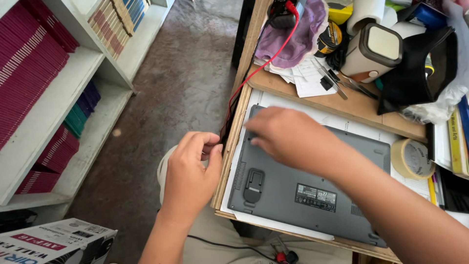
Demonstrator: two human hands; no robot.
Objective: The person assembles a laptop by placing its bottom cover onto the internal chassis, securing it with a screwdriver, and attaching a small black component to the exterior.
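Nearest in, the left hand [188, 168] hangs just off the surface's [228, 161] wooden edge, fingertips pinched together; whatever they grip is too small to see. At three o'clock from it lies the grey laptop [303, 193], underside up on white paper. The right hand [288, 137], blurred, rests over its far-left corner, fingers loosely apart, clasping nothing. Further out, a tape roll [413, 159] at the laptop's two o'clock.

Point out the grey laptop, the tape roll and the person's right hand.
grey laptop [303, 195], head view, bare underside near its label.
tape roll [413, 159], head view, on its side face.
right hand [286, 137], head view, back of the hand.
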